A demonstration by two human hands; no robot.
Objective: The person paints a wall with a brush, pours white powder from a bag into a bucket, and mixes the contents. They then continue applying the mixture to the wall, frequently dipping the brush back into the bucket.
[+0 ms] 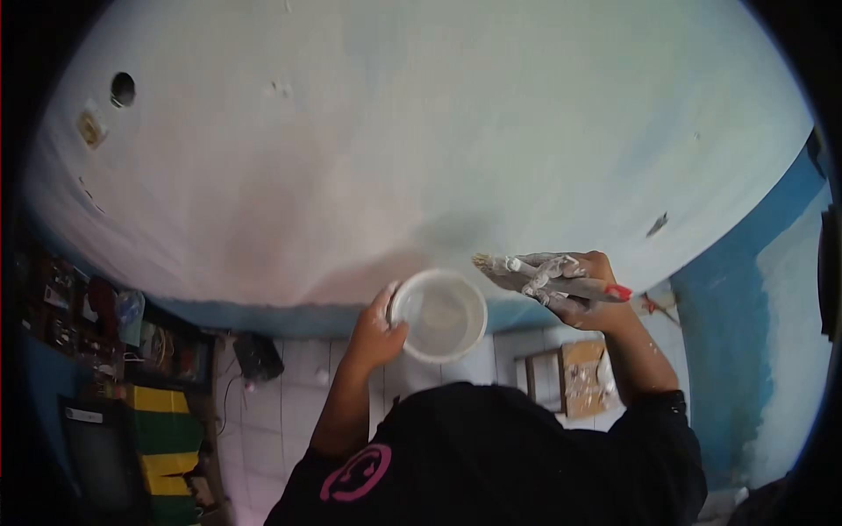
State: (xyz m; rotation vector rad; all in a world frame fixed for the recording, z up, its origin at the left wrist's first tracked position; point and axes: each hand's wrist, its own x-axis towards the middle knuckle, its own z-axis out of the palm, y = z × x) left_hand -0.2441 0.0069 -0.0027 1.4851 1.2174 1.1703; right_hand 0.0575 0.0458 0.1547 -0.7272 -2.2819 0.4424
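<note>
My left hand (382, 328) grips the rim of a round white bucket (438, 316), its thumb on the near side. The bucket's inside looks pale, and what it contains is hard to make out. To the right, my right hand (574, 289) is closed round a paintbrush (544, 279) with a red-tipped handle. The brush lies roughly level, its pale bristles pointing left toward the bucket. White paint smears cover the fingers and brush. Both hands are in front of a pale painted wall (368, 158).
A wooden stool (583, 377) with white stains stands on the tiled floor (303, 394). At the left are cluttered shelves (74, 307), a dark screen (101, 456), a green and yellow cloth (167, 438) and a black box (258, 356). A blue wall (724, 351) rises at right.
</note>
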